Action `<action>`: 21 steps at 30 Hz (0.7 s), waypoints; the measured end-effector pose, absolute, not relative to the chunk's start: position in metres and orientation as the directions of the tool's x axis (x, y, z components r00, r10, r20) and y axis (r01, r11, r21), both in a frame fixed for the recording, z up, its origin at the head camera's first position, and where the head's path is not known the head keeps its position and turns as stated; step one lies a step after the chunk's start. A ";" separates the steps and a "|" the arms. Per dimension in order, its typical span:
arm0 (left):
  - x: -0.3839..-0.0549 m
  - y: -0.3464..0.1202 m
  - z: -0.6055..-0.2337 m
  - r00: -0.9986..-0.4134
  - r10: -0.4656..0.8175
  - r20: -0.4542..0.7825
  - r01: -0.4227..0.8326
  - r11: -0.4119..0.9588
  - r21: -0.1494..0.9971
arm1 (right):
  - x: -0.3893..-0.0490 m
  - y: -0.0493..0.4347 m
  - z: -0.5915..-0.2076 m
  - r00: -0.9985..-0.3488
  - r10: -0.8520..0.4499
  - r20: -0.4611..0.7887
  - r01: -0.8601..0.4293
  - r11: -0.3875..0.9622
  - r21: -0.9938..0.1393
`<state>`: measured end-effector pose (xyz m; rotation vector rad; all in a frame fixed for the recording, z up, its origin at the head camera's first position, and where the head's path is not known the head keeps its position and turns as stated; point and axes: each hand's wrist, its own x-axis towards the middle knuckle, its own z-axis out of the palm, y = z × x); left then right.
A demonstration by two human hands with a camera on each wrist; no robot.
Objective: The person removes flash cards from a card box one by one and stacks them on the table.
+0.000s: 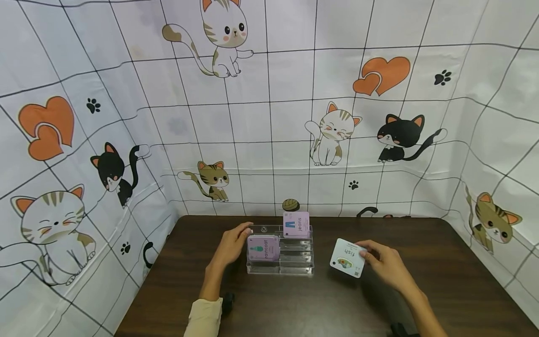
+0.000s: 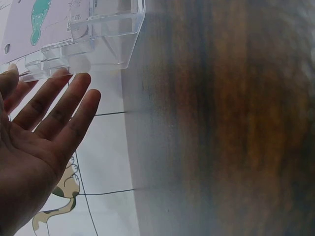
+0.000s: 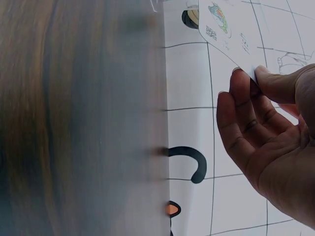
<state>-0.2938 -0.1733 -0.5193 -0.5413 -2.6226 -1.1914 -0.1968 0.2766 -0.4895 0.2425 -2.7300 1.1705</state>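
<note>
A clear acrylic card holder (image 1: 296,270) with stepped rows stands on the dark table. In its left column sits a purple raincoat card (image 1: 263,248); a purple jeans card (image 1: 296,224) stands at the top of the right column. My left hand (image 1: 230,244) touches the holder's left side near the back, its fingers (image 2: 59,105) extended and spread at the clear edge. To the right of the holder, my right hand (image 1: 385,264) pinches a white fish card (image 1: 347,258) by one edge between thumb and fingers. The card's printing appears upside down in the head view.
The brown wooden table (image 1: 278,309) ends at a white grid-patterned cloth backdrop (image 1: 290,121) with printed cats, hearts and paw prints. This cloth also runs along the left and right sides. In the holder's right column, several lower steps show bare clear plastic.
</note>
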 end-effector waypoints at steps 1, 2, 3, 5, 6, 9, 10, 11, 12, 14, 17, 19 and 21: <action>-0.294 -0.174 -0.519 -0.914 0.238 0.329 0.404 0.606 0.685 | -0.197 0.278 -0.490 -0.974 -0.084 0.210 -0.210 0.683 -0.699; -0.293 -0.174 -0.520 -0.917 0.236 0.323 0.398 0.607 0.688 | -0.197 0.279 -0.490 -0.975 -0.079 0.210 -0.206 0.687 -0.697; -0.293 -0.174 -0.520 -0.919 0.233 0.318 0.393 0.608 0.690 | -0.197 0.280 -0.490 -0.975 -0.077 0.208 -0.203 0.691 -0.694; -0.292 -0.175 -0.520 -0.920 0.231 0.316 0.391 0.609 0.691 | -0.197 0.282 -0.490 -0.976 -0.071 0.205 -0.196 0.694 -0.692; -0.292 -0.175 -0.521 -0.919 0.230 0.319 0.392 0.609 0.690 | -0.197 0.283 -0.490 -0.977 -0.068 0.203 -0.192 0.695 -0.692; -0.291 -0.175 -0.521 -0.916 0.230 0.328 0.399 0.605 0.690 | -0.196 0.286 -0.490 -0.978 -0.063 0.199 -0.186 0.699 -0.691; -0.292 -0.175 -0.521 -0.916 0.230 0.328 0.399 0.603 0.690 | -0.196 0.288 -0.490 -0.979 -0.062 0.196 -0.183 0.701 -0.690; -0.292 -0.175 -0.521 -0.916 0.231 0.329 0.400 0.604 0.689 | -0.196 0.289 -0.490 -0.979 -0.063 0.195 -0.182 0.704 -0.686; -0.292 -0.174 -0.521 -0.916 0.231 0.328 0.400 0.604 0.690 | -0.195 0.290 -0.490 -0.979 -0.062 0.192 -0.180 0.704 -0.687; -0.293 -0.174 -0.520 -0.914 0.235 0.330 0.403 0.605 0.686 | -0.195 0.292 -0.491 -0.981 -0.062 0.183 -0.172 0.707 -0.686; -0.294 -0.173 -0.520 -0.914 0.237 0.329 0.404 0.603 0.687 | -0.194 0.294 -0.492 -0.981 -0.061 0.183 -0.171 0.712 -0.681; -0.294 -0.173 -0.519 -0.913 0.240 0.331 0.407 0.604 0.685 | -0.194 0.295 -0.492 -0.982 -0.060 0.182 -0.170 0.714 -0.680; -0.295 -0.173 -0.519 -0.911 0.241 0.333 0.410 0.604 0.684 | -0.194 0.296 -0.492 -0.981 -0.061 0.184 -0.172 0.715 -0.677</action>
